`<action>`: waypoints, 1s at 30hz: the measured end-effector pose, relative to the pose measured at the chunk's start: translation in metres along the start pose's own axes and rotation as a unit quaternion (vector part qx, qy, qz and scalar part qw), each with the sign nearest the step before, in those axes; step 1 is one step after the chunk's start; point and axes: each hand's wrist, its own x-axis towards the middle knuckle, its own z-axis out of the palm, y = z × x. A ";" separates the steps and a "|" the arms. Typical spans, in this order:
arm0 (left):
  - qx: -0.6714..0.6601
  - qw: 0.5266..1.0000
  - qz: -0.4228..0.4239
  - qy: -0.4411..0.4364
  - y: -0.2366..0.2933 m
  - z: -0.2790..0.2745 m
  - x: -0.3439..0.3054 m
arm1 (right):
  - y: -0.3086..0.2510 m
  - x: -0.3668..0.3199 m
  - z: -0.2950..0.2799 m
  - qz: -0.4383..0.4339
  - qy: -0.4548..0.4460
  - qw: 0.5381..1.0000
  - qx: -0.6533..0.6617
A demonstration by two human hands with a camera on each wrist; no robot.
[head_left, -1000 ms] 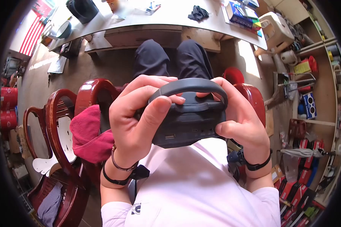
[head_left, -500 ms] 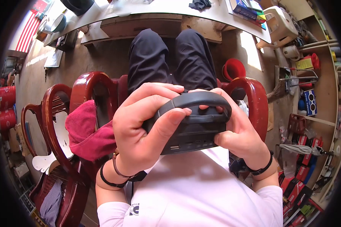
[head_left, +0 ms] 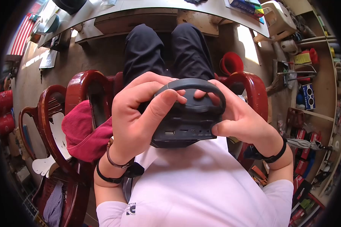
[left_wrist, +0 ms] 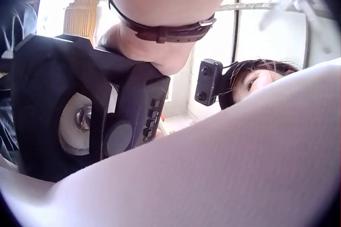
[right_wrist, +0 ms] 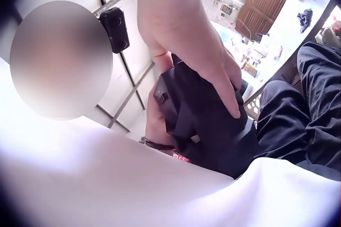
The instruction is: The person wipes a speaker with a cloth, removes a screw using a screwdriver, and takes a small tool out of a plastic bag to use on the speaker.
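A black portable speaker (head_left: pixel 183 142) with a curved carry handle (head_left: pixel 191 82) is held in front of the chest, in the middle of the head view. My left hand (head_left: pixel 136 109) grips its left side, thumb along the handle's base and fingers over the top. On the other side my right hand (head_left: pixel 236 117) holds the speaker, thumb tip at the end of the port panel (head_left: pixel 189 132) and fingers behind the handle. The left wrist view shows a round silver-centred opening and a row of buttons (left_wrist: pixel 151 120) on the body. In the right wrist view, straight fingers lie along the dark casing (right_wrist: pixel 208 126).
Red-brown wooden chairs (head_left: pixel 49 117) stand at the left, with a dark pink cloth (head_left: pixel 79 132) over one. Beyond the knees is a white-topped table (head_left: pixel 140 8). A red bucket (head_left: pixel 232 63) sits on the floor, and loaded shelves (head_left: pixel 314 109) line the right.
The speaker dips slightly, then rises again and tilts, so its port panel shows more fully. Both hands keep their hold. The head view has tipped down, showing less of the table.
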 end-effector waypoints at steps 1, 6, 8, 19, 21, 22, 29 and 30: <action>-0.009 1.000 0.007 0.005 -0.001 -0.001 0.000 | 0.005 0.004 0.000 -0.073 -0.016 0.997 -0.015; -0.109 0.993 0.004 0.036 -0.011 -0.007 -0.003 | 0.029 0.014 0.002 -0.289 0.056 0.921 -0.256; -0.170 0.982 -0.028 0.075 -0.010 0.002 -0.004 | 0.030 0.016 0.000 -0.295 0.087 0.904 -0.298; 0.105 0.980 -0.155 -0.065 -0.008 -0.002 -0.016 | 0.036 0.027 0.000 -0.336 0.216 0.777 -0.487; 0.106 0.979 -0.164 -0.065 -0.011 -0.001 -0.016 | 0.037 0.027 0.001 -0.331 0.219 0.770 -0.499; 0.121 0.974 -0.174 -0.075 -0.013 -0.001 -0.016 | 0.038 0.027 0.002 -0.325 0.223 0.762 -0.514; 0.150 0.966 -0.186 -0.095 -0.029 0.010 -0.025 | 0.053 0.031 0.001 -0.315 0.239 0.729 -0.560; 0.150 0.966 -0.187 -0.097 -0.029 0.010 -0.026 | 0.055 0.032 0.001 -0.301 0.234 0.732 -0.564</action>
